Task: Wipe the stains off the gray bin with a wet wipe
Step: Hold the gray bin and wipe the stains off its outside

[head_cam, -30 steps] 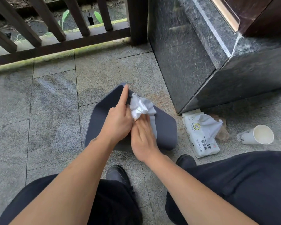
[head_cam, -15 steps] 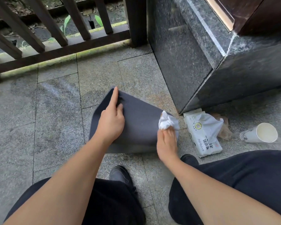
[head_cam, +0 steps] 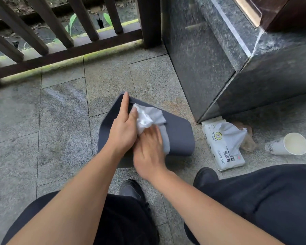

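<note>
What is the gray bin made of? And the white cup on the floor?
The gray bin looks like plastic: smooth, matte, evenly colored, with rounded molded corners. The white cup lying on its side looks like paper: thin wall, rolled rim, dull finish, and slightly crumpled near its base. Neither can be told for certain from looks alone.

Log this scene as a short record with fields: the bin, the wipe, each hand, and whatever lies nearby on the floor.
bin: gray bin lying on its side on the stone floor
wipe: white wipe bunched on the bin
left hand: left hand flat on the bin, forefinger along its edge
right hand: right hand pressing the wipe
nearby: wipe pack, paper cup on its side
</note>
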### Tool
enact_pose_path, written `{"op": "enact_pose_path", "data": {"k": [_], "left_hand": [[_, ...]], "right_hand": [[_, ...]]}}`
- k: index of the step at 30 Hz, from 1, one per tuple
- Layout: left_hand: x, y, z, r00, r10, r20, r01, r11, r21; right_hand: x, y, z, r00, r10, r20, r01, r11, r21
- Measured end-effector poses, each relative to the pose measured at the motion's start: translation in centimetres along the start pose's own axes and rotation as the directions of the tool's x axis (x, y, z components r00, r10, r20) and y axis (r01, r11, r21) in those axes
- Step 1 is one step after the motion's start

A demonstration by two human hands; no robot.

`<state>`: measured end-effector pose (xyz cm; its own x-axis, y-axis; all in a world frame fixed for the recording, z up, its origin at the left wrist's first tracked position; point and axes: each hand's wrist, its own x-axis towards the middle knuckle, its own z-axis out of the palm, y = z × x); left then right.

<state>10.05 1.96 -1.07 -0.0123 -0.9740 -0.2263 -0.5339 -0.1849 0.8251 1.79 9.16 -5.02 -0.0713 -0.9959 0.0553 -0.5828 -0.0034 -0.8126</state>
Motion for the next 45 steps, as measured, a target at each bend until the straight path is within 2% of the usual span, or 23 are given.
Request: {"op": "enact_pose_path", "data": {"k": [3,7,9,12,15,18,20,22,25,28,30,31,33,35,36,39,43,45], "left_hand": [[-0.2,0.2,0.3,1.0,0.001,-0.011,-0.001,1.0,-0.003],[0.0,0.3,0.5,0.999,-0.028,-0.036,0.028,0.999,0.02],[0.5,0.2,0.3,0.995,-0.066,-0.073,0.069,0.997,0.027],[1.5,-0.4,-0.2,0.984,-0.138,-0.116,0.137,0.99,-0.013],[1.4,-0.7,-0.2,0.981,-0.159,-0.114,0.154,0.987,-0.051],[1.2,-0.5,-0.1,0.977,-0.168,-0.129,0.159,0.984,-0.081],[1.4,-0.5,-0.1,0.972,-0.188,-0.14,0.175,0.979,-0.102],[1.7,-0.6,-0.3,0.966,-0.201,-0.161,0.183,0.976,-0.118],[2.2,-0.7,-0.7,0.958,-0.21,-0.194,0.189,0.974,-0.123],[2.2,-0.6,-1.0,0.956,-0.223,-0.19,0.194,0.968,-0.158],[1.7,-0.8,-1.2,0.952,-0.233,-0.199,0.203,0.966,-0.161],[1.6,-1.1,-1.4,0.95,-0.241,-0.197,0.215,0.966,-0.144],[1.5,-1.6,-1.9,0.945,-0.286,-0.159,0.266,0.954,-0.136],[1.6,-1.6,-2.4,0.942,-0.311,-0.122,0.294,0.946,-0.14],[1.7,-1.5,-2.6,0.947,-0.295,-0.127,0.281,0.952,-0.122],[2.9,-0.3,-2.6,0.96,-0.244,-0.133,0.236,0.969,-0.077],[5.3,1.1,-2.3,0.947,-0.319,0.029,0.32,0.947,-0.039],[6.2,1.3,-1.9,0.935,-0.355,-0.015,0.354,0.935,-0.03]], "right_hand": [[-0.4,-0.1,-0.3,0.997,-0.074,0.006,0.073,0.992,0.1],[-1.0,2.2,-0.7,0.991,-0.127,0.037,0.127,0.992,0.007],[-1.2,3.5,-0.6,0.999,-0.043,0.014,0.044,0.997,-0.062],[-1.6,6.5,-1.0,0.976,0.207,-0.063,-0.213,0.97,-0.119],[-1.0,9.5,-1.8,0.903,0.405,-0.143,-0.413,0.91,-0.032],[0.8,9.6,-2.0,0.834,0.522,-0.18,-0.517,0.853,0.079],[1.6,8.1,-2.0,0.816,0.55,-0.175,-0.544,0.835,0.087],[1.2,5.2,-1.7,0.884,0.441,-0.157,-0.438,0.897,0.054],[-0.2,0.3,0.2,0.988,0.134,-0.07,-0.126,0.986,0.113],[-1.0,-1.4,1.3,0.998,-0.057,-0.01,0.058,0.981,0.183],[-0.9,0.3,0.8,0.994,-0.105,0.02,0.102,0.987,0.127],[-0.7,1.4,0.4,0.997,-0.08,0.016,0.078,0.993,0.088],[-0.2,3.9,-0.4,0.992,0.123,-0.042,-0.12,0.991,0.053],[0.3,5.9,-1.0,0.94,0.317,-0.125,-0.315,0.948,0.032],[0.5,6.7,-1.1,0.922,0.351,-0.162,-0.351,0.936,0.029],[0.9,8.3,-1.6,0.907,0.362,-0.215,-0.355,0.932,0.071],[0.2,9.4,-2.4,0.889,0.389,-0.242,-0.366,0.92,0.137],[-0.2,9.5,-2.5,0.878,0.414,-0.239,-0.386,0.909,0.155]]}}
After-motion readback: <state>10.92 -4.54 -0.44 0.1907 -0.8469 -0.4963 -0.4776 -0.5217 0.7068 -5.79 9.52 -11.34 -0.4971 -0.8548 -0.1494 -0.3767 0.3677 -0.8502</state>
